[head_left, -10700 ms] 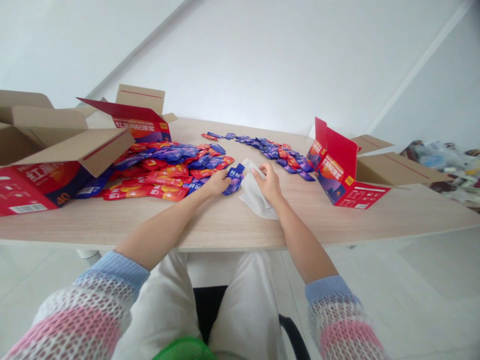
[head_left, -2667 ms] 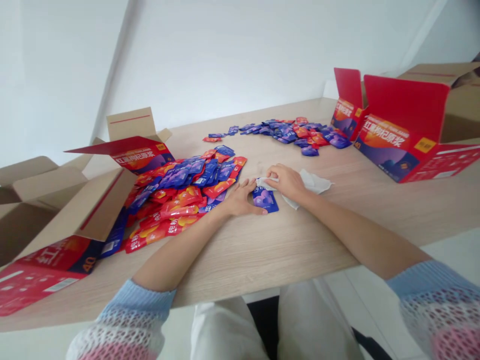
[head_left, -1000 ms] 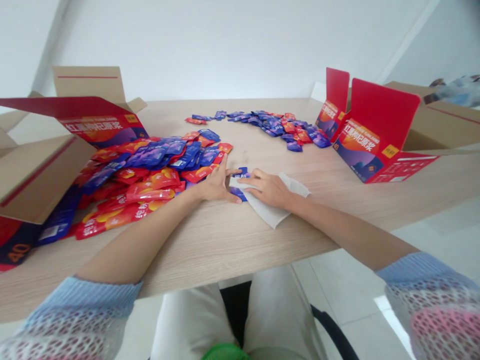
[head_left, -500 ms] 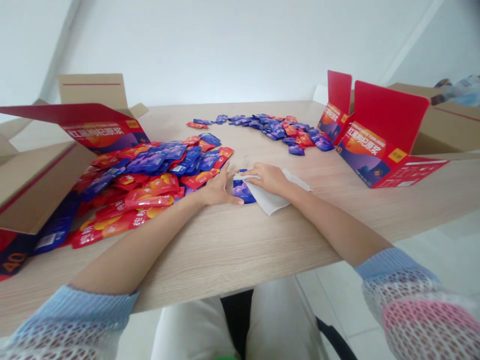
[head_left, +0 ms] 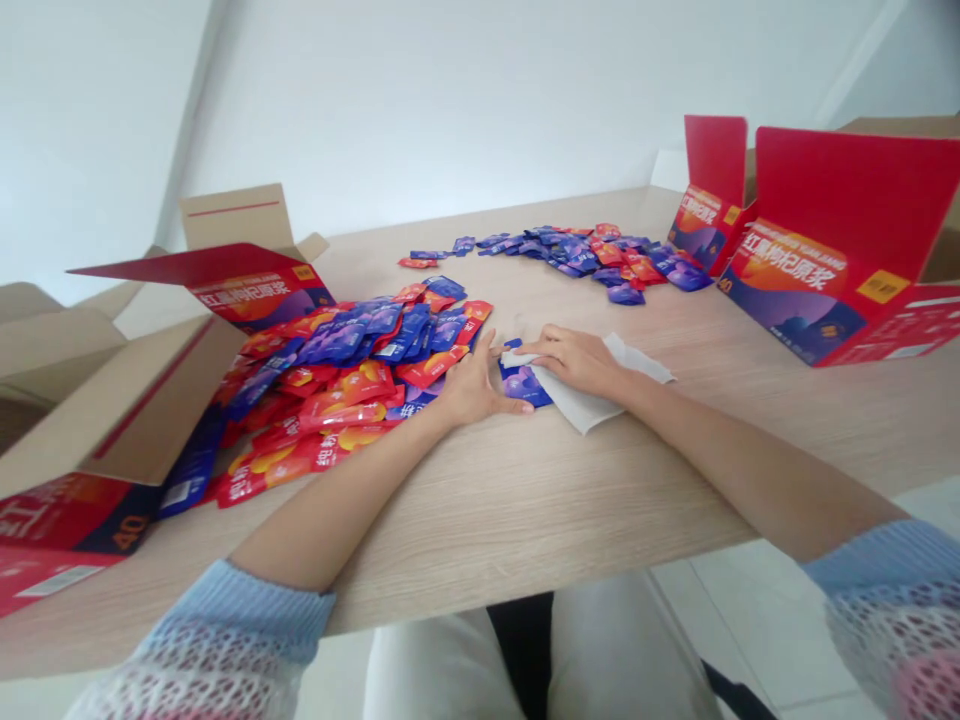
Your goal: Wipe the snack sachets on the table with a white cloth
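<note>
Two hands are working over one blue packet (head_left: 523,385), which is lying flat on the worktop (head_left: 487,510) between them, near the right edge of a large pile; the left hand (head_left: 476,385) is spreading its thumb and fingers wide along the packet's left side, the thumb reaching its lower edge; the right hand (head_left: 581,362) is pinching one white cloth (head_left: 589,405) and pressing its bunched end onto the upper part of the packet, while the rest is spreading out under and beyond the hand; two piles are lying about, a large left pile (head_left: 352,385) of red and blue packets and a far pile (head_left: 600,255) of the same two colours, both overlapping too much for an exact count; one red and at least two blue packets are trailing off the far pile's left end; four open boxes are standing around, the near left box (head_left: 64,515) and far left box (head_left: 251,290) crowding the left pile, the near right box (head_left: 795,290) and far right box (head_left: 705,215) standing beside the far pile; the left pile is hemming in the left hand, whose forearm is hiding some packets, and the right hand and cloth are covering part of the blue packet; a pale wall (head_left: 450,100) is rising behind the worktop.
</note>
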Tool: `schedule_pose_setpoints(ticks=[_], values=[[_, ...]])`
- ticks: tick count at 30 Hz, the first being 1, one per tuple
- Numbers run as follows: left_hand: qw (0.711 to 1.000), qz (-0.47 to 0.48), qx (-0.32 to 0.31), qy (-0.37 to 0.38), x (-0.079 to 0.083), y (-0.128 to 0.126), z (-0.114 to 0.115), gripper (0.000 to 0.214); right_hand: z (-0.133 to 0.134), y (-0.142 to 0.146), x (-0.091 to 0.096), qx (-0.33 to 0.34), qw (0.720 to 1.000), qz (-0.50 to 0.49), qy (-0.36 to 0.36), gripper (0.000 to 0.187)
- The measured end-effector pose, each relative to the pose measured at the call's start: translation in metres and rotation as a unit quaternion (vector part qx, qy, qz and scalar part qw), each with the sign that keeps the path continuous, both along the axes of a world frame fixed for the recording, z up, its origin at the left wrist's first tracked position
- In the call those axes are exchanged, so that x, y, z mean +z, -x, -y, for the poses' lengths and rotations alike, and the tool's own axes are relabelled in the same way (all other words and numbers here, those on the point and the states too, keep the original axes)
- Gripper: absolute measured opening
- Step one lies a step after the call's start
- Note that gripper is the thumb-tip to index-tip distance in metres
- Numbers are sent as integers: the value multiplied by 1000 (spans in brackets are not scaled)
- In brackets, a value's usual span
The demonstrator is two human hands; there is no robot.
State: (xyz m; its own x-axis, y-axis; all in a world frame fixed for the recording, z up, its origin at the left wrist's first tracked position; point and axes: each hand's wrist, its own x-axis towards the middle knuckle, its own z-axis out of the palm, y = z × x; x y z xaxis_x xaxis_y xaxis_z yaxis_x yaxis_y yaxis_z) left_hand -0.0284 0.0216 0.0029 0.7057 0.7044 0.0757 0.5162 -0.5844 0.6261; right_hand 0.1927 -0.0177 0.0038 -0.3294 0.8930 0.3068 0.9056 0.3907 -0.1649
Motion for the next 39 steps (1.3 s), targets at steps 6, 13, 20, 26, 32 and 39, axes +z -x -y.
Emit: schedule_pose_setpoints(ticks=[6,13,20,26,32,39], values=[[997,-22,-8,-68,0,4,4,123,6,-3,4,57,997,-32,41,35],[995,-25,-39,-93,0,7,2,114,19,-4,15,173,972,-102,125,32],[995,-2,-30,-92,0,6,2,114,19,-12,19,238,940,-139,203,35],[998,13,-48,-38,2,7,-4,114,4,-17,10,1,996,-25,89,38],[998,33,-47,-39,0,7,-5,112,2,-12,14,-46,995,54,70,41],[995,42,-49,-75,-4,6,-3,105,8,-19,13,59,993,20,100,42]])
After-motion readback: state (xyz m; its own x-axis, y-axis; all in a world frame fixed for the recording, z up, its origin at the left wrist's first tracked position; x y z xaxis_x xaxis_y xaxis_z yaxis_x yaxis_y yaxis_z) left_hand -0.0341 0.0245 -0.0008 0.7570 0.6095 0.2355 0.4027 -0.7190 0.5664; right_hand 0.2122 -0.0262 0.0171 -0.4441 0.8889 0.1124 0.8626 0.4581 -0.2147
